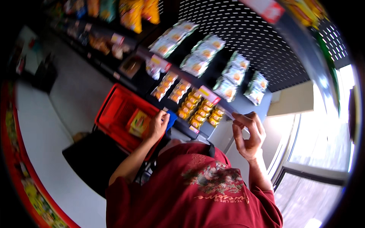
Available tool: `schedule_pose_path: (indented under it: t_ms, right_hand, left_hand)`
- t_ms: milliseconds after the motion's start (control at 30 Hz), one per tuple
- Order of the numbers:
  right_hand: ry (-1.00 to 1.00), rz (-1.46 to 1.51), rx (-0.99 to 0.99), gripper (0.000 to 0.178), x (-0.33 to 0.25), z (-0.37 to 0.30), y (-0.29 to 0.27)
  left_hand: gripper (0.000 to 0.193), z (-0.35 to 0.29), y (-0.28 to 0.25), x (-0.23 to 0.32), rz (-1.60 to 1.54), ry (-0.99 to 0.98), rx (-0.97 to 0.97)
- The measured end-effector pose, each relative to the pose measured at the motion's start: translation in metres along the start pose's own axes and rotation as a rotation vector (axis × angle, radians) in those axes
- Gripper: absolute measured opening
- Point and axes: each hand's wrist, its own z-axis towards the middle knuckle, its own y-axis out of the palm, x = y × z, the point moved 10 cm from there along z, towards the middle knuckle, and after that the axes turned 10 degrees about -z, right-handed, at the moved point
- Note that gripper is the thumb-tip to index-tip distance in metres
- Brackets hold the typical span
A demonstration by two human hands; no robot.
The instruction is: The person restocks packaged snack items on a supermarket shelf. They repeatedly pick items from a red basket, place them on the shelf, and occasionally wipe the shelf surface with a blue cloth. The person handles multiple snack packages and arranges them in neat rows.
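My left hand [157, 124] is closed, its knuckles up, over the right rim of a red plastic shopping basket [110, 131]. A bright blue object [172, 119] shows just beyond its fingers; whether the hand grips it is hidden. Inside the basket lies a yellow and red package [138, 122]. My right hand [250, 136] is raised by the right end of the shelf, its fingers bent and apart from the thumb, with nothing visible between them. Nearest to it on the shelf are yellow small-cake packs [216, 117] in rows.
White-green packets [199, 57] stand in rows on the shelf above, under a black perforated panel [243, 30]. Yellow snack bags [131, 15] hang at upper left. A pale counter [49, 152] with a red edge curves along the left. Glass doors [319, 140] are at right.
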Motion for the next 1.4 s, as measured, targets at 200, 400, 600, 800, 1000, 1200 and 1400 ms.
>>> schedule_pose_path:
  t_ms: [200, 400, 600, 800, 1000, 1200, 1400]
  right_hand:
    - [0.248, 0.091, -0.393, 0.032, 0.020, -0.041, 0.114]
    - [0.333, 0.037, -0.496, 0.033, 0.024, -0.052, 0.148]
    - [0.405, -0.009, -0.563, 0.035, 0.024, -0.060, 0.161]
    - [0.480, -0.070, -0.586, 0.031, 0.026, -0.069, 0.166]
    - [0.501, -0.067, -0.606, 0.029, 0.028, -0.073, 0.169]
    - [0.468, -0.005, -0.636, 0.026, 0.027, -0.073, 0.178]
    - [0.465, 0.025, -0.650, 0.025, 0.032, -0.075, 0.178]
  left_hand:
    - [0.030, -0.162, -0.065, -0.312, 0.046, -0.644, 0.308]
    - [0.050, -0.214, -0.072, -0.419, -0.027, -1.020, 0.376]
    - [0.060, -0.231, -0.052, -0.486, -0.202, -0.963, 0.480]
    - [0.070, -0.229, -0.032, -0.502, -0.192, -1.192, 0.477]
    - [0.074, -0.205, -0.026, -0.498, -0.255, -1.174, 0.473]
    - [0.074, -0.184, -0.041, -0.507, -0.216, -1.076, 0.466]
    - [0.056, -0.174, -0.089, -0.405, -0.503, -0.655, 0.689]
